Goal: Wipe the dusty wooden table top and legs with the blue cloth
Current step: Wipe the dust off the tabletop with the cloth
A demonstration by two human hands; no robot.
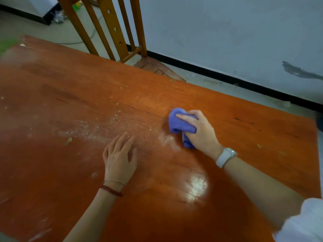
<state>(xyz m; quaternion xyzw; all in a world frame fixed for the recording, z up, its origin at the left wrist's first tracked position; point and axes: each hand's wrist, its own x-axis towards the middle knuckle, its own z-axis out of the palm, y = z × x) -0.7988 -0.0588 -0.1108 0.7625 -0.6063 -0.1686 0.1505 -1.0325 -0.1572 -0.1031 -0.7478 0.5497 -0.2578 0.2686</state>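
Right hand (199,130) clamped around the bunched blue cloth (180,125), pressing it onto the table (244,123) — early days, I'd say: white dust (97,127) lies thick just left of the cloth, legs out of view and likely untouched. Left hand (120,158) rests flat, fingers spread, near the cloth's left. The cloth's long axis runs from near edge toward the far-left — roughly at the wooden chair (111,28)

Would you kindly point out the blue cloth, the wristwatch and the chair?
blue cloth (178,124), head view, bunched middle.
wristwatch (226,157), head view, white band.
chair (113,30), head view, back slat with holes.
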